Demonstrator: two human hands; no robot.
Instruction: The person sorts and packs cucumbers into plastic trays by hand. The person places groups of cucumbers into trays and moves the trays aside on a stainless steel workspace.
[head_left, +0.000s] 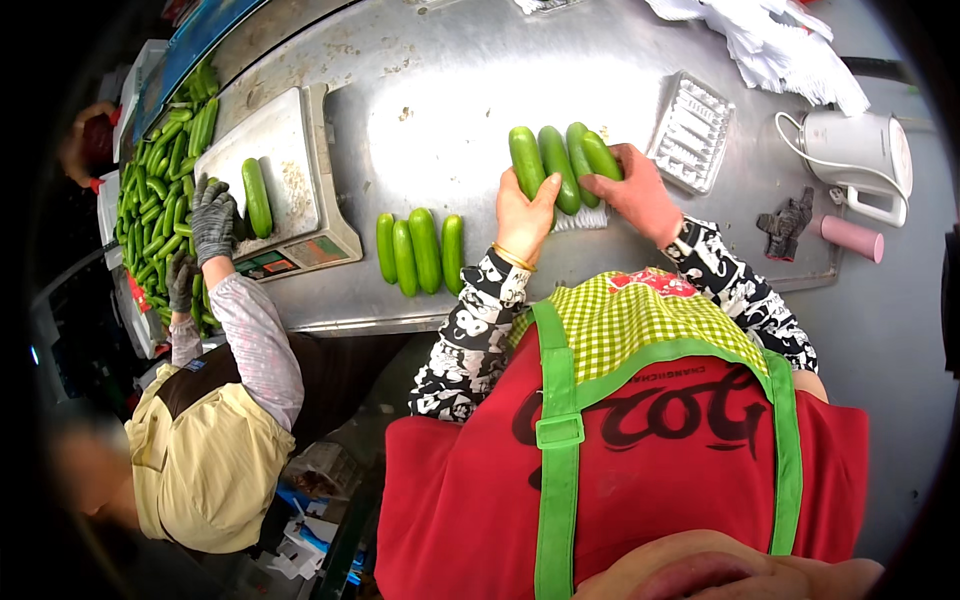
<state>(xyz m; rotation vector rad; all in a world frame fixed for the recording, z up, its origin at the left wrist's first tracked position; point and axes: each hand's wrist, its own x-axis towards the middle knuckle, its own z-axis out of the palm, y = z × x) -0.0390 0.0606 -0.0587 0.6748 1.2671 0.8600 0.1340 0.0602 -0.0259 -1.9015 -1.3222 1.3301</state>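
Several green cucumbers (556, 169) lie side by side between my hands, over a piece of white ribbed material (585, 219) that they mostly hide. My bare left hand (527, 214) grips the leftmost cucumber (527, 159), its thumb against the side nearest the others. On the right, my right hand (643, 196), in a coral-coloured glove, has its fingers around a shorter, tilted cucumber (601, 154). Another row of cucumbers (425, 251) rests on the metal table (442, 161) left of my left hand.
A co-worker's gloved hand (214, 217) is by a weighing scale (259, 169) bearing one cucumber (256, 198), beside a cucumber heap (154, 202). Rightward are clear plastic trays (691, 135), a dark glove (786, 225), a pink cylinder (852, 238), a white kettle (855, 154) and white ribbed material (776, 49).
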